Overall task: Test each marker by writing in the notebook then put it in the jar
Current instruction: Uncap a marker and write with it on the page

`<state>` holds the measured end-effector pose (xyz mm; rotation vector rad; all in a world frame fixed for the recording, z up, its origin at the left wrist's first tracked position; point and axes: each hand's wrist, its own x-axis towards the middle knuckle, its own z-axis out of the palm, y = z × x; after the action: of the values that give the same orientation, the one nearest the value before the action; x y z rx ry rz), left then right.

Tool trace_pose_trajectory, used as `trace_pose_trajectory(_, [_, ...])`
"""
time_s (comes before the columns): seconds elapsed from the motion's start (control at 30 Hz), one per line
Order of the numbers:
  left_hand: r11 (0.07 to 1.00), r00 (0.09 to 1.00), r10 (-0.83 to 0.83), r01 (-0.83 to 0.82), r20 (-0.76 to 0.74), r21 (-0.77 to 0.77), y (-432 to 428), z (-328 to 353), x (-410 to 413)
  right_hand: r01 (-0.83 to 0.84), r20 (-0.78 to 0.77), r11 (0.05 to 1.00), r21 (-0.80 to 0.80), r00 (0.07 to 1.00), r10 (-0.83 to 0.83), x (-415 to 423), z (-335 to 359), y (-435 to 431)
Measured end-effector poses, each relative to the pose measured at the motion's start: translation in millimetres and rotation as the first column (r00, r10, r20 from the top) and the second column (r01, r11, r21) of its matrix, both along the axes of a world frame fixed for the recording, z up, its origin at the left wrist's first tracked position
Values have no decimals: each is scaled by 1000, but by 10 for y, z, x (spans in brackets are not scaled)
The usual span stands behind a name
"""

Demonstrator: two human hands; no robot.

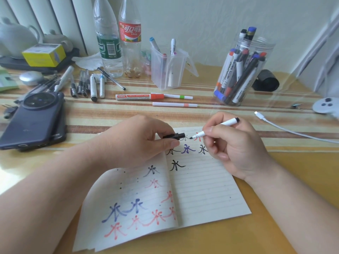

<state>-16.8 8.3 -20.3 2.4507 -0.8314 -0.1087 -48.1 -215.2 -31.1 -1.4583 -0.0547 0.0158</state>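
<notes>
The right hand (236,147) pinches the open marker (214,127), its tip at the top of the notebook (201,189), and the left hand (135,143) pinches the cap (174,136) close by, so this looks like testing; next comes capping, then the jar (240,74) behind.

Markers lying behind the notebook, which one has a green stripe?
The thin white marker right of the fat orange-capped marker. The other thin marker, nearer the notebook, has a pink stripe.
</notes>
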Motion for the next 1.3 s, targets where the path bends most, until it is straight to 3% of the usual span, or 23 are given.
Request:
trace_pose_trajectory(0.37, [1000, 1000, 0, 0, 26, 4, -3, -15, -9, -27, 32, 997, 69, 999, 25, -24, -3, 35])
trace_pose_trajectory(1.0, [987, 992, -74, 88, 103, -138, -31, -102, -12, -98, 35, 994, 44, 995, 96, -39, -4, -13])
trace_pose_trajectory(1.3, [980, 969, -86, 125, 233, -154, -81, -93, -45, -175, 64, 984, 38, 983, 172, -31, -24, -25])
